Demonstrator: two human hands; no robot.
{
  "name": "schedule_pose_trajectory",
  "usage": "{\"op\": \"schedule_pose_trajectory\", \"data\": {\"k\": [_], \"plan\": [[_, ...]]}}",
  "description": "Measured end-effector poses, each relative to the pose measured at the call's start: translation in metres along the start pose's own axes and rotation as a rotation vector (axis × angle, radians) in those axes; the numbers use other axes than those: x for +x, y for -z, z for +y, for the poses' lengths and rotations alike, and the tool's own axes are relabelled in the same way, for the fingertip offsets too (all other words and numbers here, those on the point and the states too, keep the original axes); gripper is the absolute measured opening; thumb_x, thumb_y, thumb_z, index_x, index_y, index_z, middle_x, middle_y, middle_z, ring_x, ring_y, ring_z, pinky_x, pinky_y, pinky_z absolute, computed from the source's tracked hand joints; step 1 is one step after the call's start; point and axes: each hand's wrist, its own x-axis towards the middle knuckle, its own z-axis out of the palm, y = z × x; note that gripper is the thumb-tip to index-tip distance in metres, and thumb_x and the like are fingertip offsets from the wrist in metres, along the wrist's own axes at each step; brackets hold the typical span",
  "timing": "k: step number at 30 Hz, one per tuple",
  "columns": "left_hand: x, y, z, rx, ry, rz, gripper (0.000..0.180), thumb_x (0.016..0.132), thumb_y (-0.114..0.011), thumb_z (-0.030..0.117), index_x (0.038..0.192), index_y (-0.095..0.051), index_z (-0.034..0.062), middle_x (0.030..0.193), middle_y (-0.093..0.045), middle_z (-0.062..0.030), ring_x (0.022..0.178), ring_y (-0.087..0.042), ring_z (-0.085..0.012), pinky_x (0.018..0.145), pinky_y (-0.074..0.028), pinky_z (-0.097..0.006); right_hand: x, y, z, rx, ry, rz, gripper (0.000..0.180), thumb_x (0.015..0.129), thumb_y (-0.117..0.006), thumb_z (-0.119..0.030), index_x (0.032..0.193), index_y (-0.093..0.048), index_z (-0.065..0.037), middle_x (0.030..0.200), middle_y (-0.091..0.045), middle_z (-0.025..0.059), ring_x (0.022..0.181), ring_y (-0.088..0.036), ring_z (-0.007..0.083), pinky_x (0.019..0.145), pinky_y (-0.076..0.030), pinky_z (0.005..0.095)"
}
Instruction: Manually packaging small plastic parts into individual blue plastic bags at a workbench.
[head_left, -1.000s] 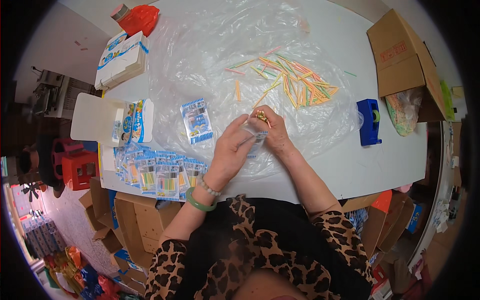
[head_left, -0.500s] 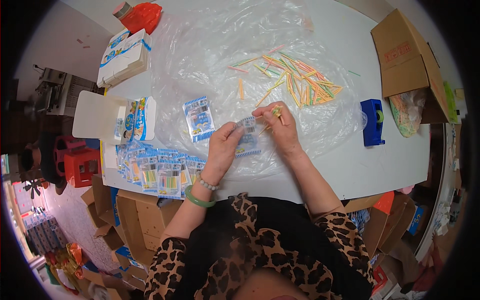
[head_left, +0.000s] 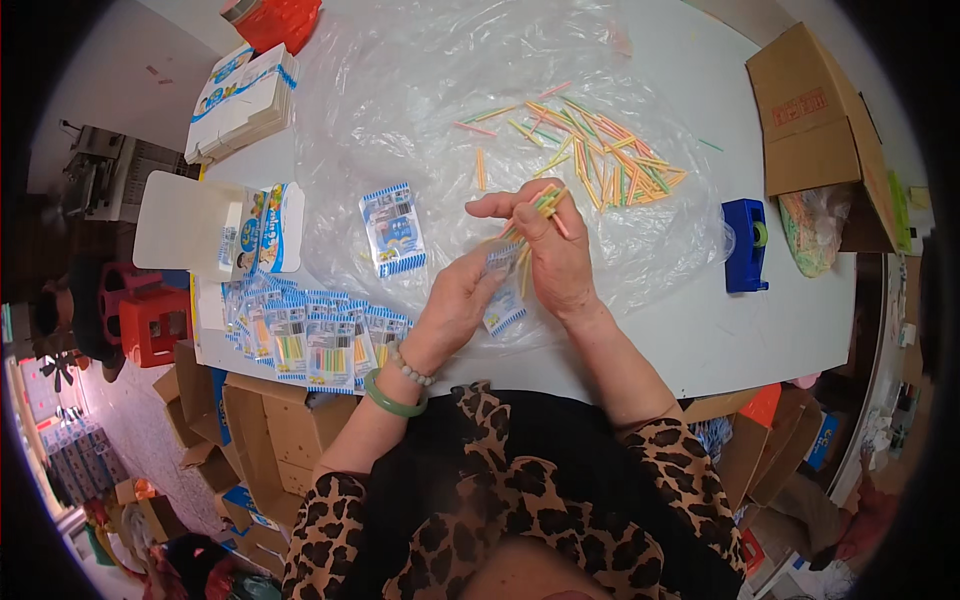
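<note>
My left hand (head_left: 462, 305) holds a small clear packet with a blue and white printed card (head_left: 503, 290) just above the table's near edge. My right hand (head_left: 548, 245) grips a bunch of thin coloured sticks (head_left: 532, 210) whose lower ends sit at the packet's mouth. A loose pile of the same sticks (head_left: 600, 150) lies beyond my hands on a crumpled clear plastic sheet (head_left: 420, 90). One empty packet (head_left: 392, 228) lies flat to the left of my hands.
Several filled packets (head_left: 300, 335) lie in a row at the near left edge. An open white box with packets (head_left: 262, 225) and a stack of boxes (head_left: 240, 95) are at left. A blue tape dispenser (head_left: 745, 245) and a cardboard box (head_left: 815, 115) stand at right.
Both hands have come nearer to me and slightly right. My right hand now holds a bunch of sticks at the packet, where earlier both hands were fingering the packet.
</note>
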Motion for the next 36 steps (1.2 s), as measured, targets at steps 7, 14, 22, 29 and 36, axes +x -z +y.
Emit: {"op": "schedule_pose_trajectory", "data": {"k": [7, 14, 22, 29, 36], "plan": [[-0.001, 0.003, 0.006, -0.109, 0.091, -0.041, 0.013, 0.085, -0.065, 0.008, 0.093, -0.062, -0.0022, 0.079, -0.059, 0.0017, 0.074, -0.050, -0.0039, 0.065, -0.045, -0.022, -0.006, -0.005, -0.001, -0.279, 0.082, -0.045, 0.016, 0.096, -0.049, -0.022, 0.102, -0.047, -0.007, 0.101, -0.066, 0.0138, 0.097, -0.060, 0.0177, 0.101, -0.035, 0.0395], [0.001, 0.004, 0.008, -0.107, 0.152, -0.069, 0.012, 0.081, -0.069, 0.008, 0.087, -0.062, -0.0008, 0.076, -0.059, 0.0032, 0.071, -0.049, -0.0025, 0.062, -0.043, -0.021, -0.007, 0.002, 0.010, -0.488, 0.358, -0.041, 0.014, 0.092, -0.050, -0.011, 0.104, -0.052, -0.004, 0.099, -0.066, 0.0076, 0.086, -0.059, 0.0154, 0.102, -0.032, 0.0405], [0.003, 0.004, 0.014, -0.191, 0.212, 0.000, 0.014, 0.080, -0.069, 0.009, 0.088, -0.063, 0.0000, 0.072, -0.058, 0.0026, 0.063, -0.049, -0.0028, 0.054, -0.041, -0.020, -0.020, 0.002, 0.006, -0.504, 0.223, -0.088, 0.013, 0.095, -0.048, -0.018, 0.100, -0.049, -0.007, 0.099, -0.067, 0.0116, 0.106, -0.059, 0.0234, 0.109, -0.018, 0.0454], [-0.002, 0.000, -0.002, -0.190, 0.116, 0.030, 0.015, 0.080, -0.068, 0.006, 0.075, -0.055, 0.0045, 0.066, -0.049, 0.0057, 0.061, -0.042, -0.0010, 0.051, -0.036, -0.018, -0.018, 0.000, 0.000, -0.105, -0.240, 0.104, 0.024, 0.092, -0.055, -0.021, 0.102, -0.058, 0.000, 0.098, -0.066, 0.0090, 0.097, -0.058, 0.0145, 0.089, -0.043, 0.0279], [0.001, -0.004, -0.001, -0.084, 0.062, 0.039, 0.013, 0.081, -0.067, 0.006, 0.075, -0.056, 0.0016, 0.067, -0.047, 0.0063, 0.063, -0.040, -0.0018, 0.053, -0.036, -0.019, -0.017, 0.014, 0.008, -0.026, -0.350, 0.210, 0.021, 0.091, -0.055, -0.020, 0.098, -0.059, 0.000, 0.096, -0.067, 0.0085, 0.088, -0.058, 0.0115, 0.082, -0.044, 0.0255]]}}
